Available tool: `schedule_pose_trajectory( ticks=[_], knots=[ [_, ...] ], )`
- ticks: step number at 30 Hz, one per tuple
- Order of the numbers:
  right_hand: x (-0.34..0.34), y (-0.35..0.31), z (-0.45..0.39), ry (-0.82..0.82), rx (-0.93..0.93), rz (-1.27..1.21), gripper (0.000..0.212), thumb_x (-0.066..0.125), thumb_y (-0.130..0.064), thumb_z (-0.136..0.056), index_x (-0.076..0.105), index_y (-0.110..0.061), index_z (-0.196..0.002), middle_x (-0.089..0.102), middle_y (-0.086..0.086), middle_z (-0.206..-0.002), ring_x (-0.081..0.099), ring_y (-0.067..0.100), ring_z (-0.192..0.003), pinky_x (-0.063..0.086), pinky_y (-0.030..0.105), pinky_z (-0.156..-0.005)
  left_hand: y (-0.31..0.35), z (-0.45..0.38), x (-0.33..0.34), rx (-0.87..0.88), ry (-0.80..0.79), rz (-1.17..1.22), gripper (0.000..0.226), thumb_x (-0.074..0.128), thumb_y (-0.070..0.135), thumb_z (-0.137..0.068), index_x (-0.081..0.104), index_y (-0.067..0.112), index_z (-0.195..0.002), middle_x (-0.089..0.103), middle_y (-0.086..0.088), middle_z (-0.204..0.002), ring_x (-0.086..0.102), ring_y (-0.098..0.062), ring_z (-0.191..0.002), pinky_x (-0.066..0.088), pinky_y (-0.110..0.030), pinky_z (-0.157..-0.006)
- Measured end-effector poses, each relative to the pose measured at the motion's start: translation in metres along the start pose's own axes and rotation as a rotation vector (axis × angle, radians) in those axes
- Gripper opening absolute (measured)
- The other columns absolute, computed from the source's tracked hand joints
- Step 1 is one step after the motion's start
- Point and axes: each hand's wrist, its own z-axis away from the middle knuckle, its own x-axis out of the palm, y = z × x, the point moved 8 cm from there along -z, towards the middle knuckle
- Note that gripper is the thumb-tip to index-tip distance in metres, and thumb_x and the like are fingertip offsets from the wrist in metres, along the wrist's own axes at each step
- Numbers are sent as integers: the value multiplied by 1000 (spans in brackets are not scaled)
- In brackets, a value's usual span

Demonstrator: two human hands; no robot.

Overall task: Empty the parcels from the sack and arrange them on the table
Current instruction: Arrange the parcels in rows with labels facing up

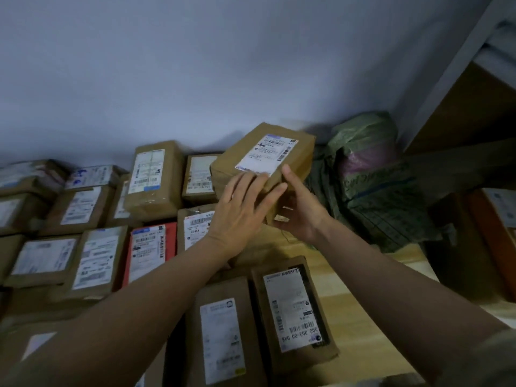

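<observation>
The scene is dimly and evenly lit, with a cool bluish cast over the plain pale wall (195, 65). No lamp or glare is seen. Soft shadows are cast behind the brown cardboard parcels (152, 177) at the far edge of the light wooden table (371, 297). Wide-angle bending is seen at the edges, and the corners are blurred.

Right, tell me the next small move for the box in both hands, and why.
Probably lower the brown box onto the bare wooden table just right of the rows. The left hand and right hand hold it tilted above parcels already laid label-up, and that strip beside the green sack looks like the nearest free spot.
</observation>
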Motion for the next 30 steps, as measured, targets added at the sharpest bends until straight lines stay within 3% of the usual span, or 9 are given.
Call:
schedule_pose_trajectory(
  ticks=[5,7,10,13,16,19,22,27,30],
  knots=[
    [-25,4,18,145,-41,132,78,74,-63,-57,65,-22,-123,71,5,-116,64,28,-109,57,45,-83,10,21,-21,101,-135,256,89,69,49,-80,24,17,-149,35,-9,-145,38,-28,-133,37,-49,-111],
    [-30,0,25,118,-58,125,64,67,-61,-63,70,-23,-115,74,6,-112,65,29,-109,54,50,-93,-7,26,-31,-156,-132,412,91,63,60,-81,22,18,-151,29,-8,-151,31,-25,-140,35,-49,-112],
    [-31,-5,38,25,-49,102,58,53,-59,-82,68,-19,-121,71,12,-119,65,28,-108,49,44,-96,-37,42,-24,-837,-142,872,94,61,64,-82,16,25,-155,20,-1,-158,28,-20,-143,34,-40,-110],
    [-29,1,45,-66,8,202,62,54,-67,-81,66,-23,-124,67,13,-126,62,29,-112,48,46,-97,-18,52,3,-1190,-286,1367,72,59,54,-89,32,27,-149,52,0,-139,53,-20,-126,45,-39,-103],
    [-33,13,49,-53,116,316,51,70,-60,-76,65,-30,-117,65,8,-122,61,30,-112,51,55,-95,-9,57,13,-1227,-362,1343,64,55,55,-91,35,28,-146,56,3,-131,57,-16,-113,47,-33,-92],
    [-45,20,39,87,134,287,50,74,-48,-76,62,-28,-120,64,9,-119,61,31,-108,56,50,-85,-15,64,26,-1157,-469,1223,68,50,58,-93,34,25,-150,50,0,-144,52,-19,-126,44,-38,-103],
    [-43,27,18,163,144,274,54,75,-49,-73,61,-29,-122,67,8,-118,63,31,-106,55,50,-87,-38,70,27,-1133,-423,1136,64,51,47,-97,32,20,-151,41,-3,-152,41,-21,-137,38,-39,-110],
    [-22,11,-34,237,73,316,57,66,-56,-84,58,-22,-130,61,1,-122,56,27,-111,42,53,-103,-85,84,28,-1109,-341,886,47,58,34,-96,50,18,-139,47,-4,-143,46,-19,-128,41,-32,-101],
    [-26,19,-55,383,75,455,62,62,-51,-89,48,-19,-140,56,4,-131,53,30,-111,45,52,-98,-101,94,33,-1081,-309,832,42,60,31,-95,54,17,-134,48,-5,-140,45,-20,-128,38,-29,-98]
  ],
)
